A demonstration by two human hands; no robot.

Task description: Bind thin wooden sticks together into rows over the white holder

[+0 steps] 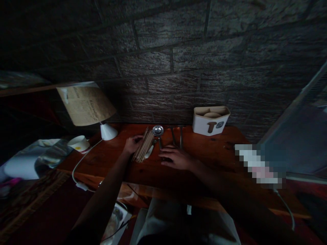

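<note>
1. My view looks down on a reddish-brown wooden table [204, 153], its far edge by a dark wall [158, 61] of rough, textured blocks; the room is dim.
2. At the table's left end I have a lamp [108, 132] with a white base and a paper cup [79, 144]; a white cord [85, 156] drops over the near edge.
3. The lampshade [88, 103] carries printed lettering, too blurred for me to read fully. The white utensil holder [211, 123], near the wall, shows a brown T-shaped mark and a grey badge, its writing illegible.
4. The chopsticks [144, 146] lie bundled on the table between both hands. The left hand [133, 144] has fingers at their left side; I cannot tell whether it pinches them.
5. The right hand [176, 157] is palm down, fingers loosely spread, near the handle of the ladle [158, 131] and two slim utensils [181, 136].
</note>
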